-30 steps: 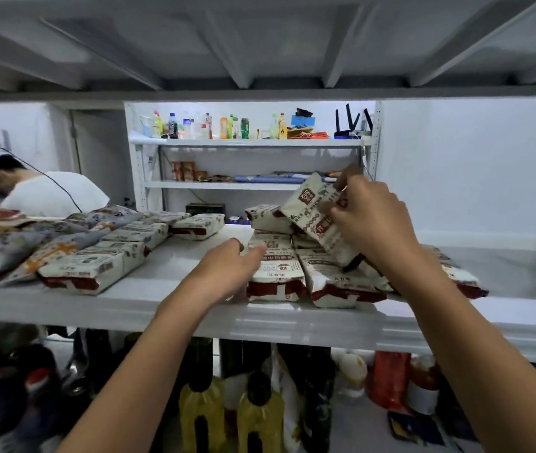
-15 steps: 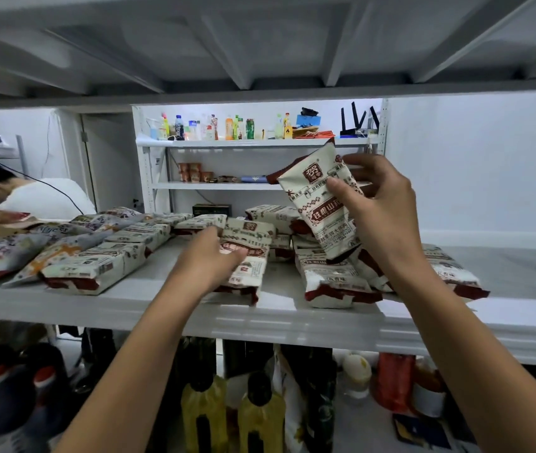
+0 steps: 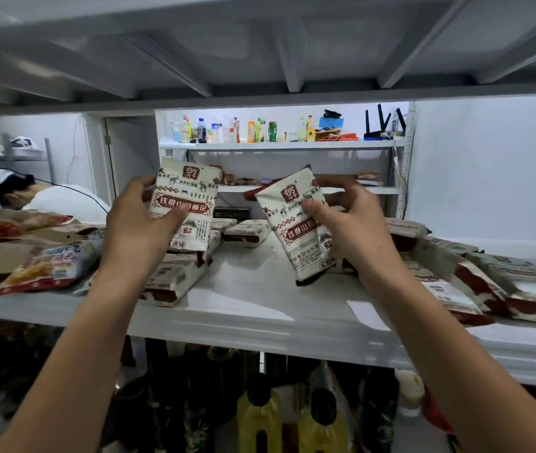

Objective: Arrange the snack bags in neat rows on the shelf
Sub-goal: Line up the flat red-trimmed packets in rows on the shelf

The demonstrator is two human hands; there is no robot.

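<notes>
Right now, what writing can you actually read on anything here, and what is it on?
"铁棍山药麻花": left bag, in the left hand.
"铁棍山": right bag, in the right hand; its thumb hides the rest.
Red logos, small print, lying bags, far bottles: too blurred.

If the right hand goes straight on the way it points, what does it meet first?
Probably the flat snack bag at the back of the shelf: the right hand points forward-left, its held bag leading. Depth is unclear; it might pass above.
</notes>
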